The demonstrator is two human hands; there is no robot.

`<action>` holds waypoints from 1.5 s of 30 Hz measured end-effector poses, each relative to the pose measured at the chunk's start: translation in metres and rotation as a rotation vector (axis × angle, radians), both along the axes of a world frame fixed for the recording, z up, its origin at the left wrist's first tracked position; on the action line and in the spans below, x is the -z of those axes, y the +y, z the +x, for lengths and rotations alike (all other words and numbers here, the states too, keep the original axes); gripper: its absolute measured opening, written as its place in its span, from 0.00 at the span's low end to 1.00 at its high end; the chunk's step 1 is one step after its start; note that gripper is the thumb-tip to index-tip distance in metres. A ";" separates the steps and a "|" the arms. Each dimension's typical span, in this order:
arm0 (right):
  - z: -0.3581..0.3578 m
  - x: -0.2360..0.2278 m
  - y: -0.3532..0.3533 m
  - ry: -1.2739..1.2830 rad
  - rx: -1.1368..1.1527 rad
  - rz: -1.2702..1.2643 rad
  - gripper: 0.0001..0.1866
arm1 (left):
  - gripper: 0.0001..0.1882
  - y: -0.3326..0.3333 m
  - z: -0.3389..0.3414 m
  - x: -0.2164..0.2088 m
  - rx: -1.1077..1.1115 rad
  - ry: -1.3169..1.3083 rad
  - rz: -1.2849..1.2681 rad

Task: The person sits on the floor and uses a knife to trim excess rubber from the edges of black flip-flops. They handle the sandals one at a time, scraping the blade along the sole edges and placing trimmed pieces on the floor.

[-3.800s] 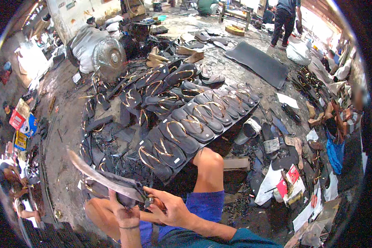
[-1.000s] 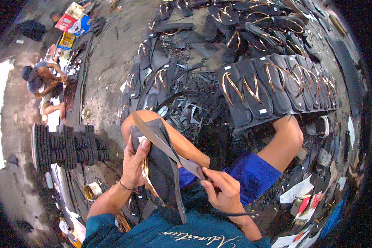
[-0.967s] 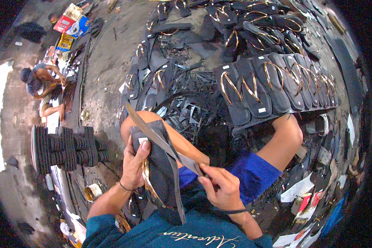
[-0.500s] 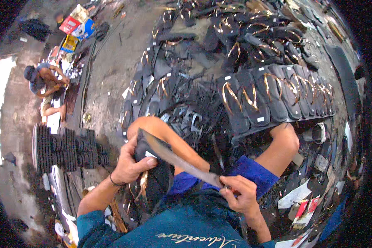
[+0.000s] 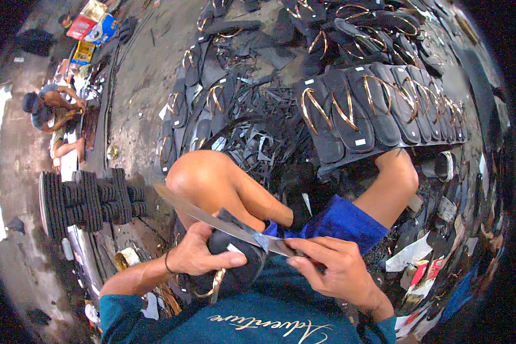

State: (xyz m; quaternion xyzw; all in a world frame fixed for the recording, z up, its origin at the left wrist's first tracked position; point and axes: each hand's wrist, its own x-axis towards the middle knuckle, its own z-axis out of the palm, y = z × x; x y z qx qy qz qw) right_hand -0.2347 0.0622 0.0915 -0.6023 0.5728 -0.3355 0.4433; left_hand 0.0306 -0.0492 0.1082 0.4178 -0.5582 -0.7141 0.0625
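Blade across the black sandal, both hands locked on.

The left hand [image 5: 197, 258] clenches the black sandal [image 5: 235, 266] against the lap, fingers wrapped over its sole, gold strap [image 5: 215, 285] dangling just below. The right hand [image 5: 332, 269] grips the handle end of a long knife [image 5: 212, 218], fingers closed around it, the blade lying across the top of the sandal and running out past the bent knee [image 5: 203, 175]. Beyond the knee sits a row of finished sandals [image 5: 378, 109] on the floor; left of the knee, stacked black soles [image 5: 86, 198].
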 end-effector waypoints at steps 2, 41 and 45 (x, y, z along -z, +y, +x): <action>0.004 -0.008 -0.020 -0.112 -0.022 0.077 0.14 | 0.26 -0.003 -0.005 0.000 0.063 0.005 -0.008; 0.024 0.060 0.092 0.036 0.508 0.015 0.16 | 0.13 0.058 -0.065 0.083 -1.070 0.482 0.325; 0.035 0.053 0.055 -0.058 0.398 0.125 0.14 | 0.18 0.085 -0.029 0.105 -0.927 0.458 0.328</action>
